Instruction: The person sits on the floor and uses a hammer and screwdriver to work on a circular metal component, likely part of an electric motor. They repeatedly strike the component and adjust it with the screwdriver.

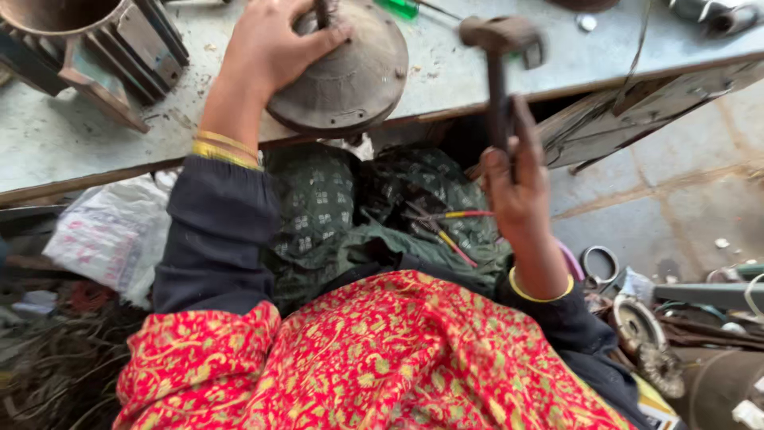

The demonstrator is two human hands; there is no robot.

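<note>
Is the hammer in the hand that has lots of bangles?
No, the hammer is gripped by the right hand, while the left hand rests on the round metal cover.

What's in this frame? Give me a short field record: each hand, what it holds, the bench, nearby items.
left hand: pressed on top of a round, dished metal cover at the bench edge
right hand: gripping the handle of a hammer, head raised above the bench
bench: grey, scuffed top
on bench: finned metal housing at far left, green-handled tool behind the cover
lap: pliers with red and yellow handles
floor, right side: metal rings and round parts
</note>
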